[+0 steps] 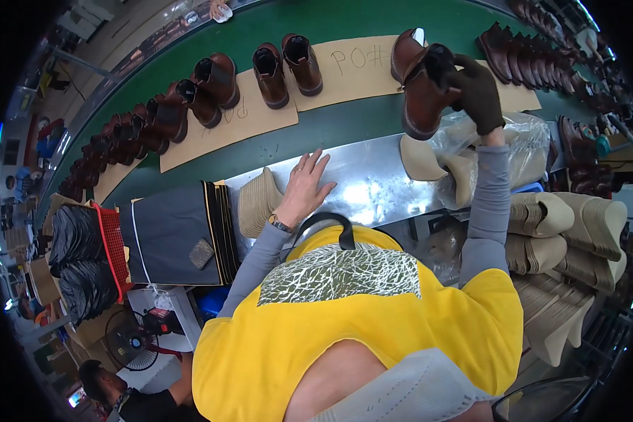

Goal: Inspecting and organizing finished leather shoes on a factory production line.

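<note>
My right hand (482, 98), in a dark brown glove, grips a reddish-brown leather boot (423, 102) by its shaft, toe toward me. The boot hangs over the near edge of the green belt (359, 17). Just behind it, another brown boot (404, 53) with something white at its opening stands on a cardboard sheet (352, 67). My bare left hand (304, 186) is open, fingers spread over the shiny metal tabletop (373, 169). Beside its wrist stands a stack of beige insole-shaped pieces (257, 204). The glove hides part of the gripped shaft.
Brown boots (214, 77) line the belt on both sides. Right of the metal top lie clear plastic wrapping (527, 144) and stacked beige pieces (541, 214). At left are dark sheets (165, 235) and a red basket (112, 243). A person (144, 401) is at lower left.
</note>
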Demonstrator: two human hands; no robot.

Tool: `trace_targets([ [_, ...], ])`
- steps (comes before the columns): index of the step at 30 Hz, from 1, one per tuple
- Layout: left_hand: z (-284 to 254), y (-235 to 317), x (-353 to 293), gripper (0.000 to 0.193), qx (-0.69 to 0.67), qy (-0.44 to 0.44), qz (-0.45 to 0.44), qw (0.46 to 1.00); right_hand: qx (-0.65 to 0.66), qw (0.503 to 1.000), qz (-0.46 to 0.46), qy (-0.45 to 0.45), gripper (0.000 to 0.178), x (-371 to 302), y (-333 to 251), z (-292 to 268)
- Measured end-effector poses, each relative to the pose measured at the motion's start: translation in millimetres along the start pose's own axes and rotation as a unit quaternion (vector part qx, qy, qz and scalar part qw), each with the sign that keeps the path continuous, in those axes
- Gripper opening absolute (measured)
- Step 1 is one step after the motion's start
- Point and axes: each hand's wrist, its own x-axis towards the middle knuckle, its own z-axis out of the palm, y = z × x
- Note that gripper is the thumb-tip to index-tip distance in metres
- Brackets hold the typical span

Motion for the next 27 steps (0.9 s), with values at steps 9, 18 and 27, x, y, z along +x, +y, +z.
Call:
trace_targets([
  [9, -64, 53, 61, 0.05, -0.225, 0.146, 0.038, 0.963, -0.039, 0.99, -0.105, -0.081, 0.028, -47, -35, 41],
  [18, -83, 80, 89, 0.054, -0.312, 0.21, 0.068, 0.924, 0.023, 0.979, -0.154, -0.128, 0.029, -49, -50, 27],
  [27, -46, 42, 89, 0.059, -0.222, 0.13, -0.009, 0.966, 0.01, 0.973, -0.208, -0.102, 0.03, -11, 0, -15],
])
